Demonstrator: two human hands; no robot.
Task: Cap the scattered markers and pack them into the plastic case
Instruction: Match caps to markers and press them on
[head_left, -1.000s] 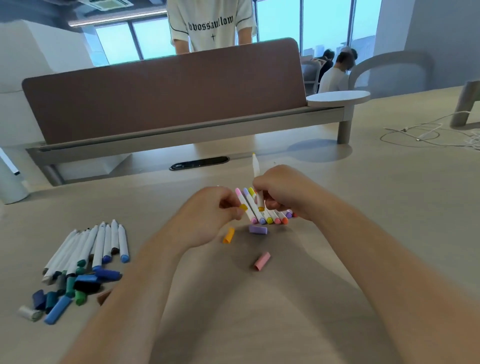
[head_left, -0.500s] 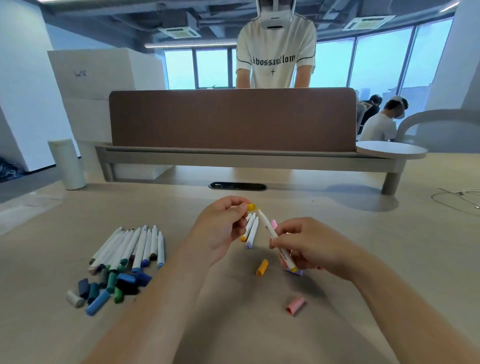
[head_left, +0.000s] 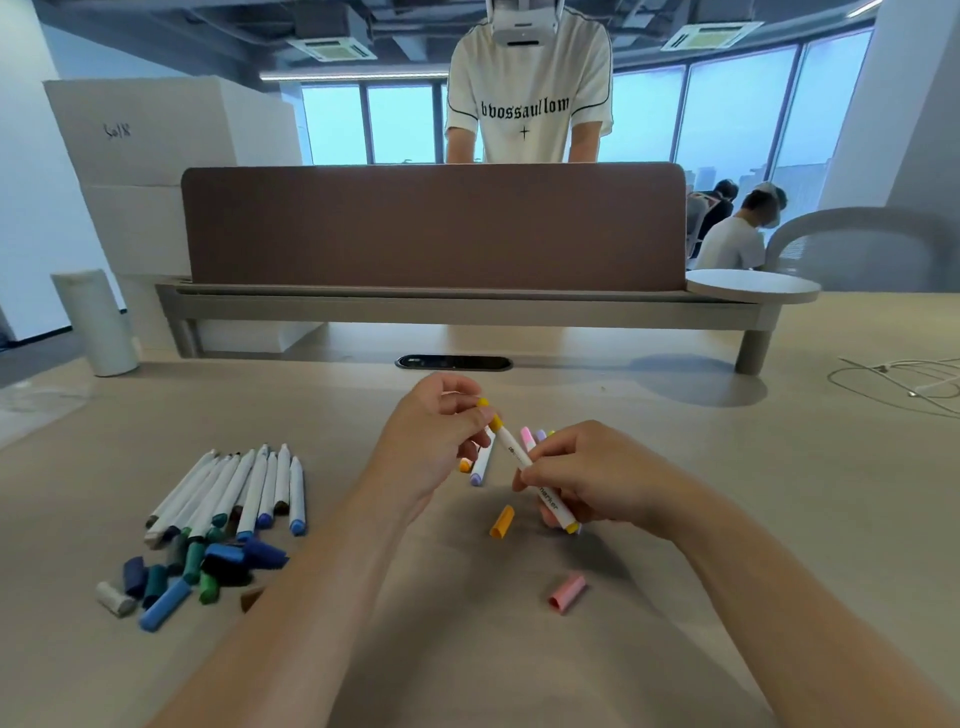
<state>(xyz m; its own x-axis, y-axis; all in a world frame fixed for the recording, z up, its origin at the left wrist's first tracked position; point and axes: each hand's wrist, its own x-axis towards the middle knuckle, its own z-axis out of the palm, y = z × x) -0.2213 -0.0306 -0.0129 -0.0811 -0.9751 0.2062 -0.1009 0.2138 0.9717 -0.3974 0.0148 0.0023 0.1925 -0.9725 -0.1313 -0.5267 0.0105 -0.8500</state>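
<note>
A slim white marker (head_left: 535, 480) with yellow ends slants above the table (head_left: 779, 467), its long axis running from upper left down to lower right; the right hand (head_left: 592, 475) has its fingers closed around the lower barrel; the left hand (head_left: 441, 441) pinches a small yellow cap (head_left: 484, 402) just at the upper tip; smooth tubular orange (head_left: 502, 521) and pink caps (head_left: 568, 592) lie below; blue-green markers (head_left: 244, 491) lie far left.

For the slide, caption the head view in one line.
Left hand fits a yellow cap onto the white marker gripped by the right hand.
</note>
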